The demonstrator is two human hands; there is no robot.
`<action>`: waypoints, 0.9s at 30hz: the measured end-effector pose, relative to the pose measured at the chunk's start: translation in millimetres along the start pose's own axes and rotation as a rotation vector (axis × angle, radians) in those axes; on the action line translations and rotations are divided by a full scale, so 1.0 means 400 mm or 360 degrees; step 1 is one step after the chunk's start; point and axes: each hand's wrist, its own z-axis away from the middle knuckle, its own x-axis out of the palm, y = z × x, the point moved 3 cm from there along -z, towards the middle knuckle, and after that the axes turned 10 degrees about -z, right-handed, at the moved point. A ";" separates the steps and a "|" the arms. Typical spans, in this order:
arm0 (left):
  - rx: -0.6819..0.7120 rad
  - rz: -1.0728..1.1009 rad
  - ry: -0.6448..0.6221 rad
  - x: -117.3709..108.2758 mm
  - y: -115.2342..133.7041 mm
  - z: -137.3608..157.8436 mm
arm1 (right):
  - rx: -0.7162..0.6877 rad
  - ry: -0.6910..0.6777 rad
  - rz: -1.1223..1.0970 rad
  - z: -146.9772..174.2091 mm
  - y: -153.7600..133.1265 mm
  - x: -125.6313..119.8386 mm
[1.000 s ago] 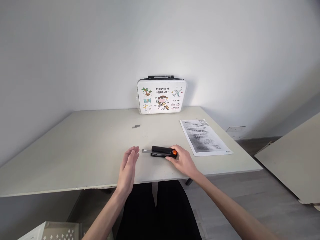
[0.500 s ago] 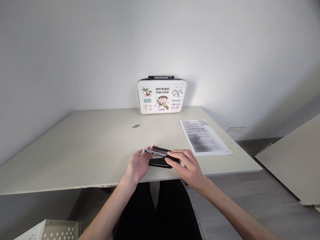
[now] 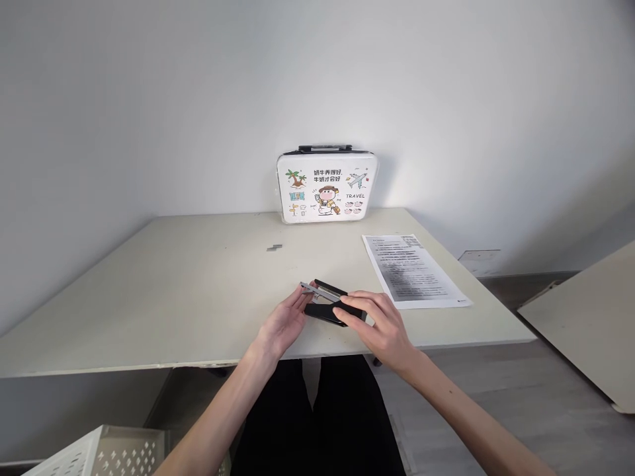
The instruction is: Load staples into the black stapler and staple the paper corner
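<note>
Pale table (image 3: 198,297): right hand (image 3: 384,325) holding splayed black stapler (image 3: 325,313); left hand (image 3: 284,326) cupped against it, grip unclear.

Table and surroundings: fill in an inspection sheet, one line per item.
Surface: pale table, front edge looks worn.
Things: stapler spread open; two grey strips beyond it; printed paper flat at right.
Clutter: case upright at the back.
Grip: right hand holds the stapler's rear; left hand at its front, hold unclear.
Cables: nothing seen.
Surroundings: wall behind; white basket below, at left.
</note>
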 end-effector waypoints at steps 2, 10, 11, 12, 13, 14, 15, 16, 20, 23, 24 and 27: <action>-0.0008 0.0011 0.0059 0.003 -0.004 -0.003 | -0.0007 0.0001 0.0012 0.002 0.000 0.002; 0.0111 0.0292 0.0353 -0.021 0.007 0.013 | 0.0036 0.0238 0.0061 -0.006 0.004 -0.025; 0.0113 0.0337 0.0396 -0.027 0.012 0.019 | 0.0072 0.0301 0.0033 -0.007 0.005 -0.031; 0.0107 0.0363 0.0423 -0.031 0.015 0.024 | 0.0116 0.0354 -0.0004 -0.007 0.006 -0.037; 0.0103 0.0362 0.0435 -0.033 0.017 0.031 | 0.0170 0.0391 -0.0042 -0.007 0.007 -0.041; 0.0121 0.0323 0.0431 -0.034 0.018 0.037 | 0.0231 0.0415 -0.0076 -0.007 0.007 -0.045; 0.0173 0.0242 0.0416 -0.034 0.019 0.045 | 0.0299 0.0425 -0.0107 -0.006 0.008 -0.047; 0.0251 0.0113 0.0398 -0.032 0.019 0.053 | 0.0369 0.0427 -0.0133 -0.005 0.007 -0.048; 0.0584 -0.0663 0.0421 -0.022 0.013 0.087 | 0.0634 0.0458 -0.0222 0.001 0.004 -0.047; 0.0671 -0.1045 0.0394 -0.013 0.003 0.098 | 0.0831 0.0494 -0.0304 0.004 0.002 -0.037; 0.0681 -0.1091 0.0359 -0.010 -0.001 0.099 | 0.0894 0.0500 -0.0336 0.004 0.002 -0.031; 0.0711 -0.1130 0.0213 -0.001 -0.010 0.096 | 0.1013 0.0495 -0.0444 -0.002 -0.001 -0.004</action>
